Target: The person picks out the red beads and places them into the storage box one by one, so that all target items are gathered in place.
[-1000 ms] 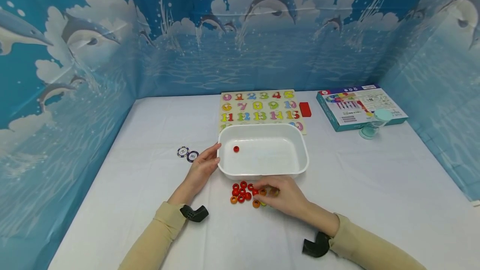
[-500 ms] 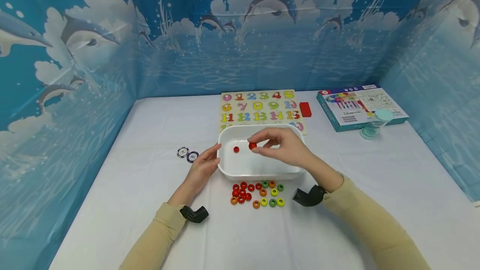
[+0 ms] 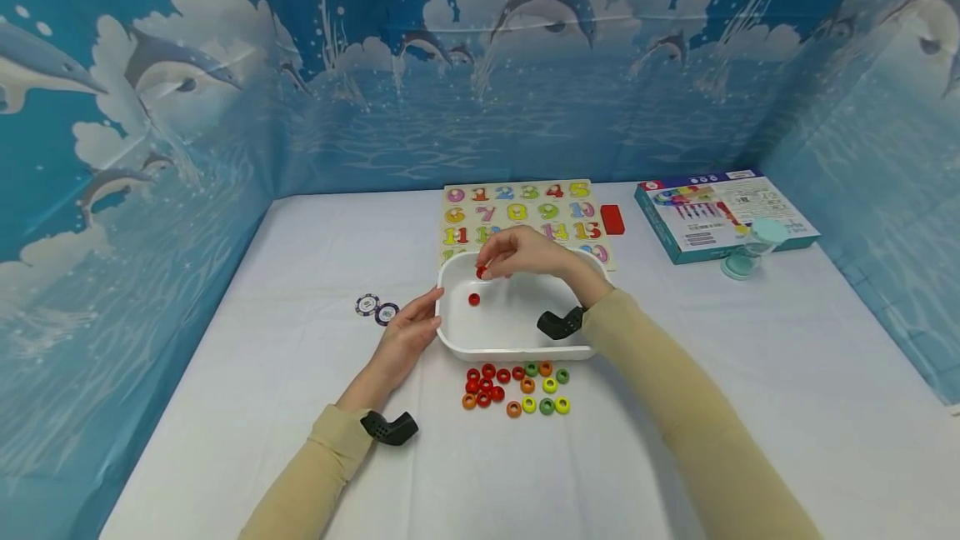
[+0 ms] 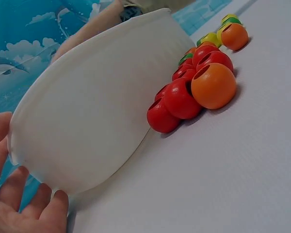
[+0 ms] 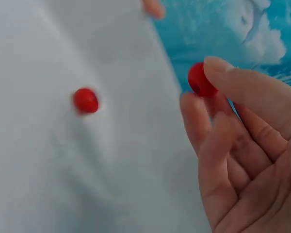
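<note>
On my head view, I locate the right hand (image 3: 517, 252) at centre frame, above the upper-left part of a white, glossy, rectangular tray with rounded corners (image 3: 525, 347). Grip state, right: thumb and fingertips are together on a glossy red round bead with a hole through it (image 5: 199, 79); I read this as a pinch. The pinched bead is at the upper right of my right wrist view, clear of the tray floor. A second red bead (image 3: 474, 299) rests on the floor of the tray, towards its left end, below the pinched one.

I locate the left hand (image 3: 401, 344) left of centre. Grip state, left: the fingers are apart and relaxed, with the tips touching the outside of the tray at its left end, as I confirm at the lower left of my left wrist view.

Just below the tray, on the white cloth-covered table (image 3: 300, 273), I find a group of loose beads (image 3: 498, 394): mostly red at left, orange, yellow and green towards the right.

Two round dark-and-white chips (image 3: 367, 304) touch each other near the left hand. A pale yellow board with coloured numerals (image 3: 532, 222) lies at upper centre, its lower edge partly hidden by the tray. A red rectangular block (image 3: 612, 220) is just beside its right edge.
</note>
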Tool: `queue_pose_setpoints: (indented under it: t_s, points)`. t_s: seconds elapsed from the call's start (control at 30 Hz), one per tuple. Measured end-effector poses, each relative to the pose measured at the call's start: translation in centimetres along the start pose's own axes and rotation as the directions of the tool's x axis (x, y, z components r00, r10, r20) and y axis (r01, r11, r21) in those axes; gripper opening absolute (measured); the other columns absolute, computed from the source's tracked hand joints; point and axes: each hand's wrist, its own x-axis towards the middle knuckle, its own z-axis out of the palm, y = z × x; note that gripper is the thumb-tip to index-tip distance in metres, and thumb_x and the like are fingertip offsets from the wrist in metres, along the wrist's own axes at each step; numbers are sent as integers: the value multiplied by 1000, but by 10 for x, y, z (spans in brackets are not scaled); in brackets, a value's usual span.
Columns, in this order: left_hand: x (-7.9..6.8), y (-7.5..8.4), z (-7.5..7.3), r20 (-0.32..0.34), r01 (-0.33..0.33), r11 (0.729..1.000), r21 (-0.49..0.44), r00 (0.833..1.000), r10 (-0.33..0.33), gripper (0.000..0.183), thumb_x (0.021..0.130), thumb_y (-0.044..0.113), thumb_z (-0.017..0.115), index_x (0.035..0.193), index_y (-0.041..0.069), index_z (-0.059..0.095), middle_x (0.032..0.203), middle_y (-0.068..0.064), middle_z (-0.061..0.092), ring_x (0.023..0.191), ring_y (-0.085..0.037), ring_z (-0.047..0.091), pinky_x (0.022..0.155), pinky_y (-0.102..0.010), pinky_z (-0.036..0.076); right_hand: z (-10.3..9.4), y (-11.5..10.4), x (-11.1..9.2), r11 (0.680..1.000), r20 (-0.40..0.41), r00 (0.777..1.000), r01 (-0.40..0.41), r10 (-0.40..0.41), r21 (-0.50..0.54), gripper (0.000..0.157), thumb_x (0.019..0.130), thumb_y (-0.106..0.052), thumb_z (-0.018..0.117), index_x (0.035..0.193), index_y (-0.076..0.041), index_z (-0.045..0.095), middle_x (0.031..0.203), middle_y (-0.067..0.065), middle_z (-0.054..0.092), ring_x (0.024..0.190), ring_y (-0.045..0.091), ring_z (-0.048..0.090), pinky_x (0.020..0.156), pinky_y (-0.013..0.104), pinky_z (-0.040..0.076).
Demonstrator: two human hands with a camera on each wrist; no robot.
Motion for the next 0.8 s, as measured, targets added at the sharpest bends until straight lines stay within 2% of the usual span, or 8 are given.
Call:
queue_pose_setpoints:
  t_s: [0.17,0.3,0.5,0.8]
  points:
    - [-1,2,1,17,-2,1000,10,1000,2,49,87,1,51,133,4,38,142,-3,30,129,-16,27,101,-27,31,8,16,9,995,68,996,-56,61,-80,20,76,-9,69,95,-6,63,91,6,65,79,21,62,68,35,53]
    - [0,1,0,14,-9,1000,12,1000,9,48,87,0,50,133,4,39,142,-4,30,129,-16,27,101,-29,32,14,20,13,985,65,995,-58,70,-163,18,75,-10,71,91,-9,64,91,3,64,74,20,61,63,33,54]
    - [1,-1,-1,11,-12,1000,-9,1000,12,49,85,0,52,132,3,39,141,-4,32,128,-17,29,100,-28,33,19,29,15,953,79,994,-48,75,-301,17,75,-16,72,88,-14,61,91,-2,61,68,17,58,63,28,50]
    - [1,-1,-2,6,-13,1000,1,1000,13,49,85,3,55,132,5,41,141,-2,32,129,-16,28,101,-27,32,20,34,18,953,64,995,-49,71,-298,18,74,-10,72,90,-12,62,94,-2,62,70,18,59,63,28,52]
